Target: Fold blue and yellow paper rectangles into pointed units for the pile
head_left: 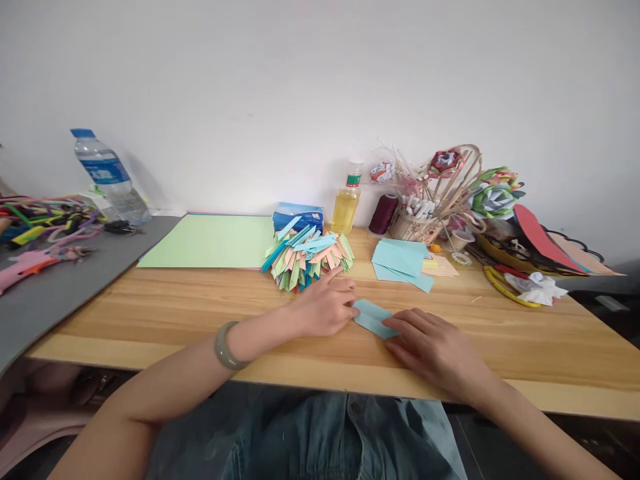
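Observation:
A small light-blue sheet of paper (371, 316) with a crease along it lies low over the wooden tabletop in front of me. My left hand (326, 305), a bangle on its wrist, pinches the paper's left end with curled fingers; its index finger points towards a heap of folded paper pieces (305, 257). At the right end, my right hand (434, 343) has its thumb and fingers closed on the paper, covering that edge. Behind it rests a stack of light-blue paper sheets (399, 259).
At the back stand a tissue pack (299, 215), a bottle of yellow liquid (346, 205), a dark red thread spool (383, 214) and a basket (414, 228) with paper flowers. Green sheets (215, 241) lie left. Pink pliers (40, 262) and a water bottle (111, 175) are farther left.

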Tool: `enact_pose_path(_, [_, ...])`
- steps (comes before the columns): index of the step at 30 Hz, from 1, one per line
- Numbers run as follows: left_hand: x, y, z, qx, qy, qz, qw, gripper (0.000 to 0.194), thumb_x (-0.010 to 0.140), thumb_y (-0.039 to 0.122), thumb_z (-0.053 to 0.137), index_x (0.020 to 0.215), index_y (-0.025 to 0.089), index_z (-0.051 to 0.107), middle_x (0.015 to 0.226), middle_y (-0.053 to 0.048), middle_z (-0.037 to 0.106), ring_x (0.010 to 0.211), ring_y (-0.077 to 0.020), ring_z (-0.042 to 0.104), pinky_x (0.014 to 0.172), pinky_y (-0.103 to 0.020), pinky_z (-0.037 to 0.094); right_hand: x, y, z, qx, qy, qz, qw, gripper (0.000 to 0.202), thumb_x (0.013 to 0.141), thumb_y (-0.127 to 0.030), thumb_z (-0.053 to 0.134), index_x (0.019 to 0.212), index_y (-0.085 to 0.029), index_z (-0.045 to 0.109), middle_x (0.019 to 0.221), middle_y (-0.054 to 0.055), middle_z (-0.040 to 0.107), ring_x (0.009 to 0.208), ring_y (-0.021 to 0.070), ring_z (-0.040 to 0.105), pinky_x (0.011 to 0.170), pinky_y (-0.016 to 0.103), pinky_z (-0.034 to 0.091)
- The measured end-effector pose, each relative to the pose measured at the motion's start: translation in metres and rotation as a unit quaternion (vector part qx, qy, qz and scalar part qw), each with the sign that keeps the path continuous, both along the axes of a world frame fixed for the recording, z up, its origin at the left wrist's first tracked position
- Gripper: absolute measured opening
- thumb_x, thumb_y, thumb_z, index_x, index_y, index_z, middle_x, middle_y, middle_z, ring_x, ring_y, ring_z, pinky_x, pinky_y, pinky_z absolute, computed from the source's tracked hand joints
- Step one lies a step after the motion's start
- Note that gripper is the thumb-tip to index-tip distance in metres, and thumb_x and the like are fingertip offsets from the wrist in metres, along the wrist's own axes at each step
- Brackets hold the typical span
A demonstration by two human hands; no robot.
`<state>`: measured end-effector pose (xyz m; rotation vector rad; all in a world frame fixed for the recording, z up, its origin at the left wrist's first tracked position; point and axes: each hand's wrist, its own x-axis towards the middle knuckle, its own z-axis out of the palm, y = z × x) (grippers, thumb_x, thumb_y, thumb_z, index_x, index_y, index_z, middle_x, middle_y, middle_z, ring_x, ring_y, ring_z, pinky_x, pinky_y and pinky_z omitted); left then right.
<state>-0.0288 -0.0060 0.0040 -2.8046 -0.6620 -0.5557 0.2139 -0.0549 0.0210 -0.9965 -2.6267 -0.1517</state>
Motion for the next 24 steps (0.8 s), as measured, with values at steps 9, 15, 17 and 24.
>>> enact_pose_path(9, [0.004,0.002,-0.002,-0.022,-0.034,0.033,0.999,0.019,0.087,0.028,0.054,0.079,0.023,0.07,0.079,0.0,0.063,0.092,-0.0174,0.05,0.101,-0.044,0.023,0.007,0.028,-0.01,0.0,0.026,0.012,1.0,0.022,0.092,-0.019,0.04,0.09,-0.018,0.062,0.093,0.008,0.067,0.088,0.0199,0.06,0.076,0.034,0.05])
enact_pose_path(15, [0.01,-0.002,-0.004,-0.049,-0.07,0.066,0.994,0.024,0.087,0.024,0.051,0.07,0.022,0.068,0.072,0.001,0.065,0.088,-0.0162,0.052,0.103,-0.047,0.017,0.006,0.039,-0.014,-0.05,0.081,0.003,0.995,0.02,0.091,-0.019,0.04,0.086,-0.019,0.06,0.091,0.008,0.063,0.088,0.0199,0.056,0.077,0.037,0.049])
enact_pose_path(17, [0.012,-0.004,-0.004,-0.077,-0.088,0.09,0.989,0.022,0.085,0.023,0.052,0.069,0.021,0.068,0.073,0.001,0.066,0.088,-0.0166,0.053,0.102,-0.047,0.019,0.006,0.042,-0.014,-0.075,0.104,-0.009,0.992,0.02,0.091,-0.02,0.04,0.084,-0.019,0.059,0.088,0.008,0.061,0.086,0.0199,0.056,0.076,0.037,0.049])
enact_pose_path(24, [0.019,-0.008,0.0,-0.188,-0.141,0.176,0.956,0.012,0.078,0.028,0.061,0.07,0.021,0.066,0.075,0.001,0.067,0.094,-0.0198,0.053,0.101,-0.05,0.019,0.003,0.047,-0.013,-0.143,0.117,-0.037,0.982,0.02,0.09,-0.022,0.04,0.076,-0.02,0.054,0.083,0.006,0.056,0.081,0.0188,0.055,0.075,0.035,0.048])
